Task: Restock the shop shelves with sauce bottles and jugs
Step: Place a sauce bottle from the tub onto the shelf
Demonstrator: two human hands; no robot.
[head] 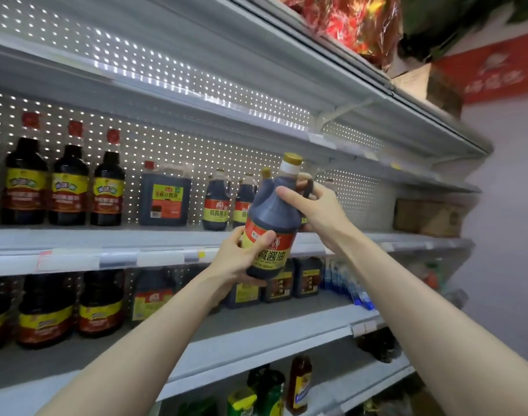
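Note:
A dark soy sauce jug [270,217] with a gold cap and a red-and-yellow label is held tilted in front of the middle shelf [106,238]. My left hand [241,256] grips its lower body and label from the left. My right hand [314,211] grips its handle and shoulder from the right. Just behind it, matching small jugs [216,202] stand on the same shelf, one partly hidden by the held jug.
On the middle shelf stand three tall red-capped bottles [67,181] at left and a square jug [165,196]. A cardboard box [428,217] sits at its right end. Lower shelves [256,331] hold more bottles and jugs. The upper shelf [196,94] is bare.

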